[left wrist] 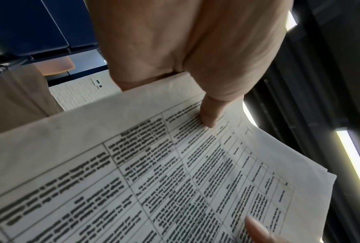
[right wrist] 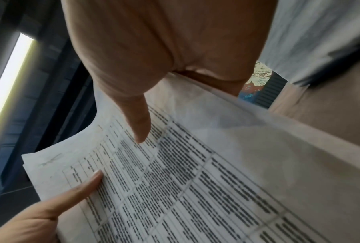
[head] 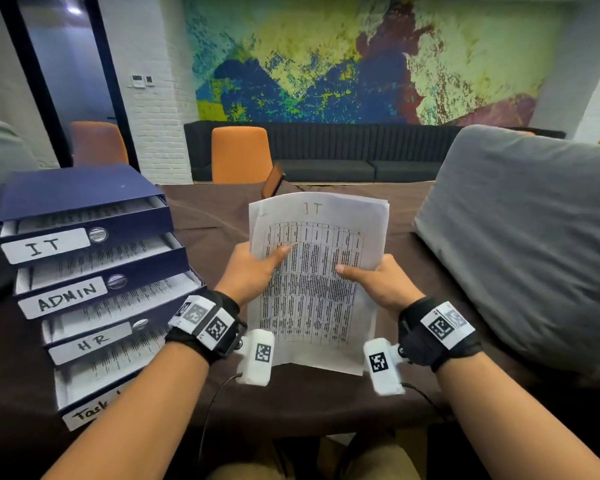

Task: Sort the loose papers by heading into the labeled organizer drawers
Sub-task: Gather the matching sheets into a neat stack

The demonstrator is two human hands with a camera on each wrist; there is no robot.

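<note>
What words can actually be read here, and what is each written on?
"IT": handwritten heading on the top sheet both hands hold.
"IT": top drawer label.
"ADMIN": second drawer label.
"HR": third drawer label.
"Task": bottom drawer label, rest cut off by the left arm.
Printed table text: too blurred to read.
Wrist markers: patterns, no words.

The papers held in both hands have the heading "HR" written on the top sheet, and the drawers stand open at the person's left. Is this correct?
Not quite. In the head view the heading on the top sheet of the papers reads "IT", not "HR". The rest holds: the left hand and the right hand both hold them, and the drawers stand open at the left.
</note>
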